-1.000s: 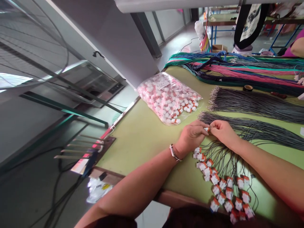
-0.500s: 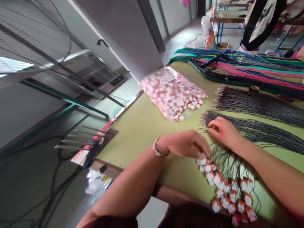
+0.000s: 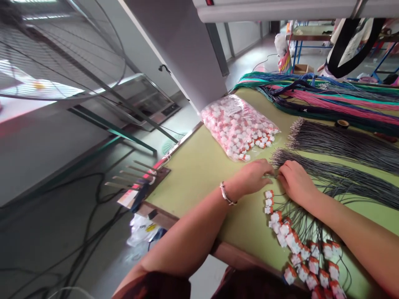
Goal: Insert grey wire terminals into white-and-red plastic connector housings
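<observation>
My left hand (image 3: 253, 177), with a bracelet at the wrist, is at the tip end of the nearer bundle of dark wires (image 3: 324, 168). Its thumb and fingers close toward wire tips; what lies between them is too small to tell. Close on its right, my right hand (image 3: 294, 180) has its fingers curled together over thin dark wires. Below both hands, several white and orange connectors (image 3: 293, 241) on dark wires lie on the green table (image 3: 193, 178) near its front edge.
A clear bag of white and orange connectors (image 3: 238, 124) lies beyond my hands. Another dark wire bundle (image 3: 343, 143), a tape roll (image 3: 342, 123) and long coloured wires (image 3: 330, 97) lie farther back. A pronged rack (image 3: 140, 178) sits at the left edge.
My left hand has left the connectors and moved up and away to the wire tips beside my right hand. The view has shifted, showing more of the fan and a white bar overhead.
</observation>
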`<state>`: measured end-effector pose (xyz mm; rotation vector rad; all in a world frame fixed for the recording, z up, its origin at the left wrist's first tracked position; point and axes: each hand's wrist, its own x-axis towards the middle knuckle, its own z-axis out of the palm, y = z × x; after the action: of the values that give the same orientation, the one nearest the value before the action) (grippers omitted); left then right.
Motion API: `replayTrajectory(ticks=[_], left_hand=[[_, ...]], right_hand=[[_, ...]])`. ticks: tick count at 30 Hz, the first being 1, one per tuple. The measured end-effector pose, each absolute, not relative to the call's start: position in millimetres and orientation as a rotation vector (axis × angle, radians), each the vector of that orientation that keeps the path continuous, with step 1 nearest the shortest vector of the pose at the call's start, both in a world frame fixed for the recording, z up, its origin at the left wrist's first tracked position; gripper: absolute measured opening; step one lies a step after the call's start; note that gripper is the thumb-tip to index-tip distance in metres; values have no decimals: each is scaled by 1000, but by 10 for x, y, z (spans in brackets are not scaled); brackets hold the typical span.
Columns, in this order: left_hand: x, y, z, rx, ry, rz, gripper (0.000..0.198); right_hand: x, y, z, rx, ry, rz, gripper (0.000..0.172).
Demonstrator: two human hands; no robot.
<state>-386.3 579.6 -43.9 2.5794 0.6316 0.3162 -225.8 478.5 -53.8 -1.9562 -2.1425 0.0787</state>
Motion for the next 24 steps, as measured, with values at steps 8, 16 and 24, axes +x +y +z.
replayTrajectory(ticks=[8,16,24], left_hand=[[-3828,5763,-435,2534,605,380,14],[-3907,6012,-333,2269,1023,779,15],[-3544,6289,-494,2596,1132,564,20]], right_hand=[[-2280,4819,-602,-1891,-2123,229,13],[-2246,4834,-689,-1701,-1916,354,13],[-2142,4857,-625,-1532,-1364,690,19]])
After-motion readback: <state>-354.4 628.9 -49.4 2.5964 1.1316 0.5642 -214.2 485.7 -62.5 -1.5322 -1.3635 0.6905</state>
